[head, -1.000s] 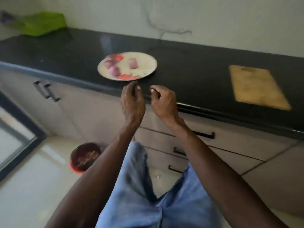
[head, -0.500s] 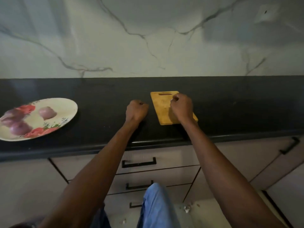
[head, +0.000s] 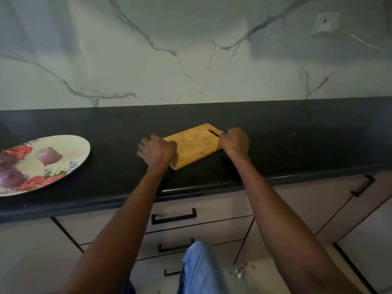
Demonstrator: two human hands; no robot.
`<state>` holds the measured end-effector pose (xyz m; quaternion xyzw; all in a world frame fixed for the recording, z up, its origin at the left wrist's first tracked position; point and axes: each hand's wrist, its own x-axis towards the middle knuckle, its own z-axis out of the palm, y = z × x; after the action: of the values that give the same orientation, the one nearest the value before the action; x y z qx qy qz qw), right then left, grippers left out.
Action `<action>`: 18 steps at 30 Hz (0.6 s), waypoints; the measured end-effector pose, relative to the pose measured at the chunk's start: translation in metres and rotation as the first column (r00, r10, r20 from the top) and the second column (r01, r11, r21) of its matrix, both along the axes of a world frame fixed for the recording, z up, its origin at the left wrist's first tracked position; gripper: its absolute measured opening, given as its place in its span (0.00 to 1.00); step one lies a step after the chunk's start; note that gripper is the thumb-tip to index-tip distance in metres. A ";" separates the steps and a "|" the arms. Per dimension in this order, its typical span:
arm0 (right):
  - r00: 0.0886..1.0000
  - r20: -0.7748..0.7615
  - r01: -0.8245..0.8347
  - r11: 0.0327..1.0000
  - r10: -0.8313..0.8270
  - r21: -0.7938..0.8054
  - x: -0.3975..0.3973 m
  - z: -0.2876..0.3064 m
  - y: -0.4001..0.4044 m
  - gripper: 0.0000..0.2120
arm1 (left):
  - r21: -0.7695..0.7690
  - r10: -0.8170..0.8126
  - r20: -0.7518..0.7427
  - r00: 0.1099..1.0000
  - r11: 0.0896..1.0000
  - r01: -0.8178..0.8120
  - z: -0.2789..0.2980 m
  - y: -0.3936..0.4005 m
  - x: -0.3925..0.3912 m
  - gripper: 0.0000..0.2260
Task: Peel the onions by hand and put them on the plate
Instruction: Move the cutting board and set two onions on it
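both hands on the wooden cutting board (head: 194,145), which sits on the dark tabletop (head: 297,141) in front of me, turned at an angle with its slotted handle end toward the wall. my left hand (head: 157,150) has its fingers curled round the near-left edge; my right hand (head: 234,141) is closed round the handle corner by the slot. the near corner looks slightly lifted, though i cannot tell for sure whether the board is off the surface.

onions: one peeled onion (head: 49,155) lies near the middle of the flowered plate (head: 80,149), and more purple onions (head: 10,175) sit at its left side, partly cut off by the frame edge. the plate is well apart from the board, to my left on the same tabletop. no unpeeled onion in view.

judgement: peeling looks finished or nearly so; the step in hand seems to be shifting or clearing the board, not handling onions.

notes for doing it well:
- keep both grips even so the board does not tip or swing.
- lift clear rather than drag, to avoid scraping the dark surface.
- if it goes left, stop short of the plate rim so the onions do not roll.
- the board is close to the front edge of the tabletop; watch that the near corner does not slide off.

scraps lie on the floor (head: 265,270) below the drawers.
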<state>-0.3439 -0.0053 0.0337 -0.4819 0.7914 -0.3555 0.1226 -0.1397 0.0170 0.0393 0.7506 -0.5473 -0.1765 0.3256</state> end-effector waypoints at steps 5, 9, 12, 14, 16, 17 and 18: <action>0.992 -0.105 -0.037 0.972 0.063 0.233 -0.004 0.001 -0.009 0.30 | 0.101 0.055 0.075 0.996 0.993 -0.062 -0.006 0.012 0.016 0.22; 0.980 -0.161 -0.060 0.947 0.115 0.316 -0.001 0.001 -0.012 0.31 | 0.128 0.009 -0.001 1.000 0.992 -0.009 -0.009 0.014 0.012 0.17; 0.994 -0.093 -0.027 0.955 0.057 0.296 0.005 0.004 -0.012 0.25 | 0.100 0.060 -0.104 0.993 0.994 -0.050 -0.010 0.016 0.006 0.14; 1.000 -0.013 -0.020 0.965 0.024 0.261 0.009 0.004 -0.008 0.23 | 0.078 0.104 -0.173 0.980 0.993 -0.091 -0.010 0.019 0.009 0.12; 0.998 0.066 -0.030 0.982 0.019 0.184 0.013 0.003 -0.001 0.22 | 0.030 0.116 -0.266 0.957 0.993 -0.112 -0.010 0.021 0.017 0.08; 0.994 0.104 -0.031 0.990 0.017 0.135 0.017 0.003 0.003 0.20 | -0.007 0.107 -0.321 0.941 0.993 -0.115 -0.009 0.024 0.023 0.07; 0.991 0.134 -0.027 0.997 0.016 0.079 0.021 0.002 0.008 0.19 | -0.055 0.081 -0.380 0.921 0.992 -0.110 -0.010 0.025 0.030 0.06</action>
<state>-0.3230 0.0022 0.0359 -0.4603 0.7900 -0.3533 0.1982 -0.1092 0.0419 0.0297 0.7156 -0.4433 -0.2806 0.4612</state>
